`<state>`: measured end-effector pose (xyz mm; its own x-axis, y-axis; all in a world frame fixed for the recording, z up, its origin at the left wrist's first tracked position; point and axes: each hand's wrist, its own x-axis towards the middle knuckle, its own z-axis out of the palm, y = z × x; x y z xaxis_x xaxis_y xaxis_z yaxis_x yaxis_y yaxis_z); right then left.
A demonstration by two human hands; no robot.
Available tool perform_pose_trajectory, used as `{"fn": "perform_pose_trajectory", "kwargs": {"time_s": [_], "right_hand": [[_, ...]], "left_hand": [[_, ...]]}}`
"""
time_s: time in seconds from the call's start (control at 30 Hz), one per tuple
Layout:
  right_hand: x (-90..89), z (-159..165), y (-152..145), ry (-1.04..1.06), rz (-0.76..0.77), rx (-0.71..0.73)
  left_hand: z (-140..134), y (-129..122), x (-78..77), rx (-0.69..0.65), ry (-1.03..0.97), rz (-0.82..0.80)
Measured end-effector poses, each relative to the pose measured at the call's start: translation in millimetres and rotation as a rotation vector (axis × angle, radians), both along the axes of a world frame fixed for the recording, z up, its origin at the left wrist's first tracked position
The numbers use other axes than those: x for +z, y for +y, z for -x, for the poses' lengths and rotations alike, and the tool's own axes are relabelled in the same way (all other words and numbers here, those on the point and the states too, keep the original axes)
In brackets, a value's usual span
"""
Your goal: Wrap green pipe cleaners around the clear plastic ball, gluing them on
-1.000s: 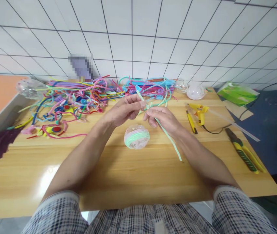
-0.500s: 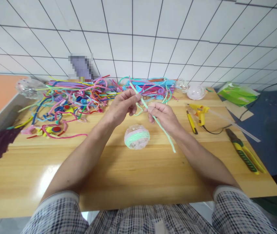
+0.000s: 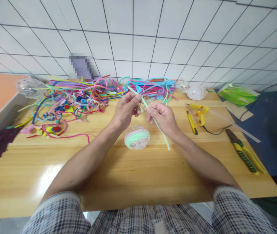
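Pinching the pale green pipe cleaner (image 3: 161, 135) between them, the left hand (image 3: 126, 110) and right hand (image 3: 162, 117) grip it above the table (image 3: 128, 175); its long axis runs from far-left to near-right, the free tail beyond the right hand, beside the wrapped ball (image 3: 136, 137).

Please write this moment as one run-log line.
left hand: pinches pipe cleaner | right hand: grips pipe cleaner | wrapped ball: on table

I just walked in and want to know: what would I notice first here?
Probably the big tangle of colourful pipe cleaners along the table's far edge. In the middle, the left hand and right hand pinch a pale green pipe cleaner above a wrapped clear ball.
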<state>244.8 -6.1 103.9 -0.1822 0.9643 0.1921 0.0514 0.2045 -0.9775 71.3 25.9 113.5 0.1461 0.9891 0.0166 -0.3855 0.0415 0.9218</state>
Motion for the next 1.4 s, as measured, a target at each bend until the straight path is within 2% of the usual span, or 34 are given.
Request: {"fn": "perform_pose_trajectory", "kwargs": {"time_s": [0.27,0.43,0.57,0.83,1.1,1.4], "right_hand": [[5.6,-3.3,2.5,0.053,0.088,0.016],[8.2,-4.7,5.2,0.063,0.152,0.069],[7.1,-5.6,7.1,0.075,0.185,0.076],[8.6,-1.5,2.7,0.116,0.125,0.036],[10.3,0.5,2.8,0.105,0.13,-0.011],[1.4,0.5,1.3,-0.018,0.04,-0.076]], "left_hand": [[8.4,3.9,1.1,-0.21,0.008,0.009],[10.2,5.6,1.7,-0.298,-0.018,-0.046],[9.1,9.1,-0.8,-0.256,-0.016,-0.074],[-1.2,8.6,-13.5,-0.051,-0.004,-0.071],[6.7,9.8,-6.9,-0.204,-0.042,-0.029],[14.8,12.5,-0.8,-0.14,0.106,-0.02]]}}
